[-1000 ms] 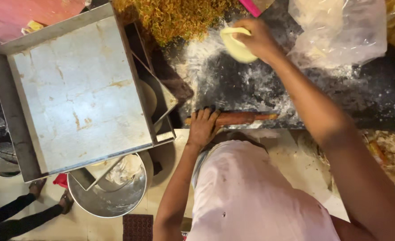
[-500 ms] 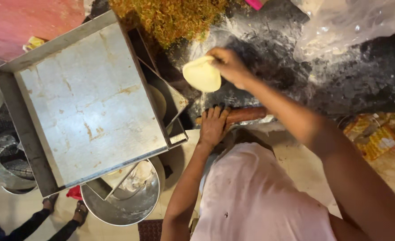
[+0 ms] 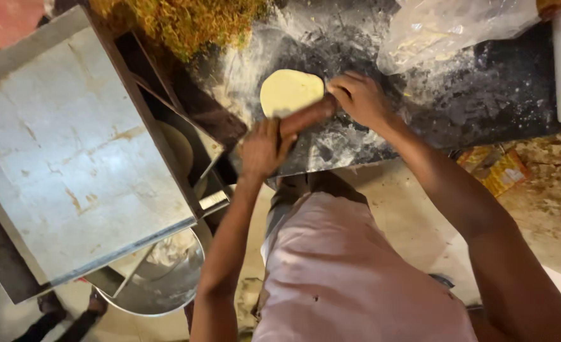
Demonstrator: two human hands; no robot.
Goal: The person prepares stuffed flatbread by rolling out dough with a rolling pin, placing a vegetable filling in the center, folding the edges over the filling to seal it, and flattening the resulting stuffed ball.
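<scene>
A pale round disc of dough [image 3: 290,90] lies flat on the dark floured worktop [image 3: 483,95]. A wooden rolling pin [image 3: 306,117] rests across its near edge. My left hand [image 3: 264,149] grips the pin's left end. My right hand [image 3: 359,98] holds its right end, fingers curled over it beside the dough.
A large square metal tray [image 3: 71,152] stands at the left, over a steel bowl [image 3: 160,285] with dough in it. A heap of yellow-brown shreds [image 3: 191,22] lies at the back. A clear plastic bag [image 3: 445,28] sits at the back right.
My right hand laid the dough disc down on the worktop and moved onto the rolling pin. The pin shifted up to the dough, with both hands now on it.
</scene>
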